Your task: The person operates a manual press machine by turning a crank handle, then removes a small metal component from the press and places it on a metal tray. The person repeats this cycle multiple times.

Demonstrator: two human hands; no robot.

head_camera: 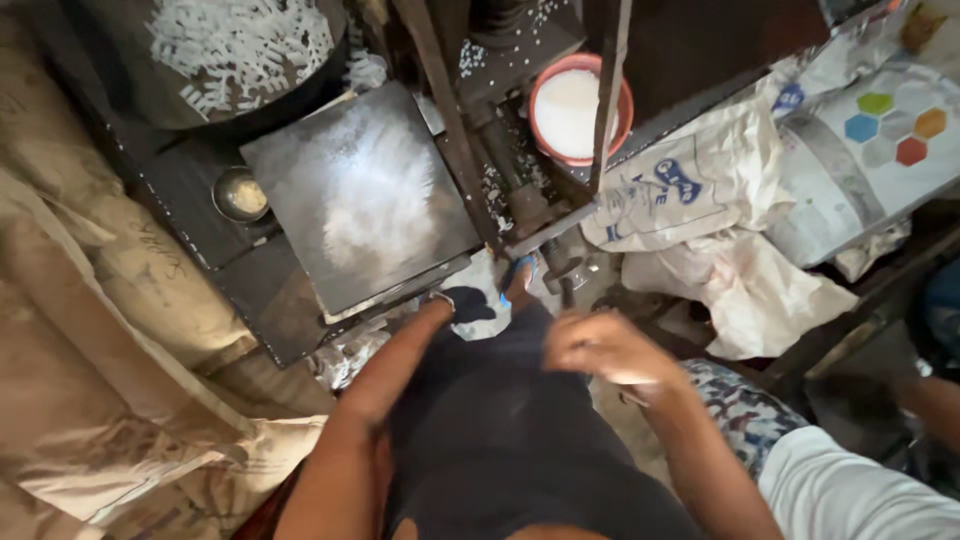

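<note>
The left hand (462, 303) reaches forward and down to the near edge of a dark metal plate (365, 195) dusted with white powder. The hand looks dark, as if gloved or wrapped in cloth, and its fingers curl closed at the plate's lower corner; whether they grip the plate itself or something just under it cannot be told.

The right hand (600, 348) hangs blurred above the person's dark trousers (500, 430), fingers loosely bent; whether it is open or closed on anything cannot be told. Just beyond it a foot in a blue sandal (518, 280) stands on the floor.

The plate lies tilted on a black surface (190, 190). Just left of the plate sits a small round metal bowl (241, 195) with something pale inside. Behind it, at the top left, a large dark pan (200, 90) holds white, stick-shaped pieces. To the right of the plate, past a slanting metal frame bar (445, 110), an orange bowl (581, 108) is filled with white powder.

Brown sacks (90, 300) pile up along the left. White printed bags (700, 190) lie crumpled at the right, beside a pale drum (880, 150) with coloured hexagons. At the lower right, another person's white sleeve (850, 490) shows.
</note>
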